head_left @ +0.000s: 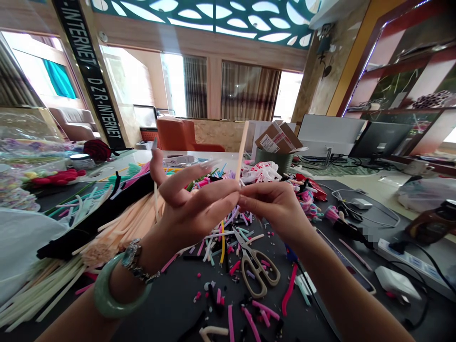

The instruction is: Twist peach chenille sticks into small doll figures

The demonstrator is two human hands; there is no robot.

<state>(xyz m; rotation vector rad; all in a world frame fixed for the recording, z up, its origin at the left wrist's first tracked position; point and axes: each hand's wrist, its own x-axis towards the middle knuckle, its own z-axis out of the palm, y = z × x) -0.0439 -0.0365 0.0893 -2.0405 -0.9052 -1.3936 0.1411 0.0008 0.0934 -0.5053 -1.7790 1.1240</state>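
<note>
A pale peach chenille stem point(242, 152) stands nearly upright above the fingertips where my two hands meet. My right hand point(276, 202) is closed, pinching the stem's lower end between thumb and forefinger. My left hand point(199, 204) wears a jade bangle and a bracelet; its lower fingers press on the same end, while its thumb and forefinger stand apart. Fingers hide the stem's lowest part. Beneath my hands, scissors point(254, 266) with beige handles lie on the dark table point(164, 304) with blades partly spread, among cut chenille pieces point(249, 323).
At left lie bundles of peach chenille stems point(121, 232), pale green stems point(46, 294) and black stems point(96, 213). A power strip point(413, 261), a white charger point(397, 285) and cables are at right. Behind stand a green bin point(274, 161) with cardboard and monitors point(329, 135).
</note>
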